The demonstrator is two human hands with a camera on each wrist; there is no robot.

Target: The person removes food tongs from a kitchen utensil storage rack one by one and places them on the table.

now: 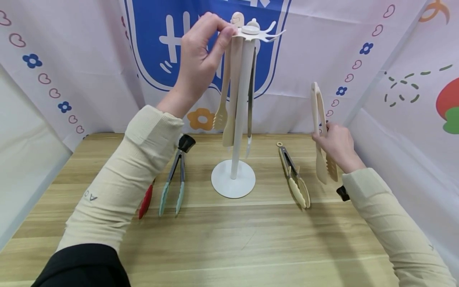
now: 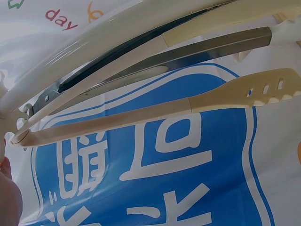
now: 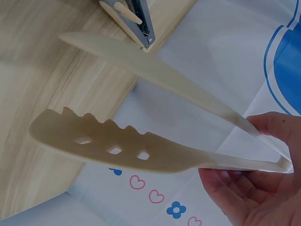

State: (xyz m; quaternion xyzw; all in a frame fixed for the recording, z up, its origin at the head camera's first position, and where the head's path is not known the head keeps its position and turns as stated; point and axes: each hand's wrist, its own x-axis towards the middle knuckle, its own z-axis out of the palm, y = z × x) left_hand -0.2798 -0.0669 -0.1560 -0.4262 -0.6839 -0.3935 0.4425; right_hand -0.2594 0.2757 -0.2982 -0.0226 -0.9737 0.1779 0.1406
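Apparently the step in hand is racking utensils: the right hand (image 1: 338, 148) grips the beige spatula tongs (image 3: 155, 77) by their handle arms, well right of the utensil stand (image 1: 242, 99), while the left hand (image 1: 204, 48) pinches at that stand's hooked top. The next move seems to call for raising the tongs, joined end first. They look matte, splayed in a V, one arm a smooth blade, the other toothed and slotted.

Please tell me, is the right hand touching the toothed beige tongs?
Touching. The right wrist view shows the right hand gripping the toothed beige tongs, thumb on one arm, fingers against the other.
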